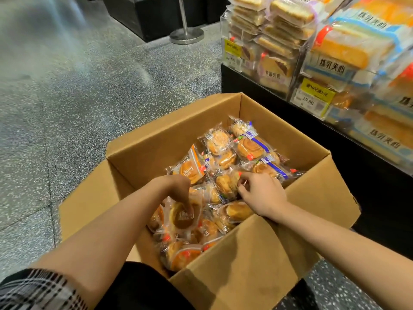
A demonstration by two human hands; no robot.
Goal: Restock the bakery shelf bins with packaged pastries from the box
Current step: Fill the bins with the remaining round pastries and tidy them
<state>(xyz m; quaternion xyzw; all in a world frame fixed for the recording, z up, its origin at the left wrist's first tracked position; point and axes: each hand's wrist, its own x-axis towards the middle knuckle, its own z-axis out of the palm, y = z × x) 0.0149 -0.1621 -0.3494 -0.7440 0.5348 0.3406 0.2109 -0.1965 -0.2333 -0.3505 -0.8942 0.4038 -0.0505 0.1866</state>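
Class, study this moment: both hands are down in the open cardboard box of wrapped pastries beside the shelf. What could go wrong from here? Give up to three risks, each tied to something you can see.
1. The left hand grips a pastry packet by its thin wrapper, which could tear or slip.
2. The right hand digs among loosely piled packets, so pastries could get squashed.
3. The shelf bins already look heaped, so added packets may slide off.
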